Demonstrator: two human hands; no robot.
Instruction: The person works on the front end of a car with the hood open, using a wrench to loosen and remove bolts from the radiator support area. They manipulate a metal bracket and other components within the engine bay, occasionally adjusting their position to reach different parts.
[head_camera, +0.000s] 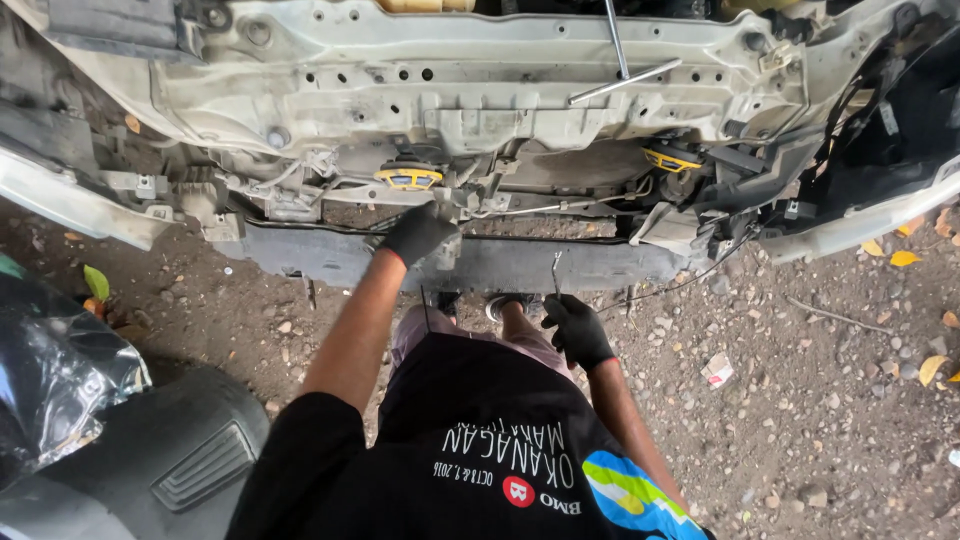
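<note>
My gloved left hand wraps its grip around a bracket under the stripped car front; my right hand pinches a thin metal tool.

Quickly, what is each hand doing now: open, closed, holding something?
Left hand: closed on a part of the car frame.
Right hand: closed on a thin metal tool.
</note>
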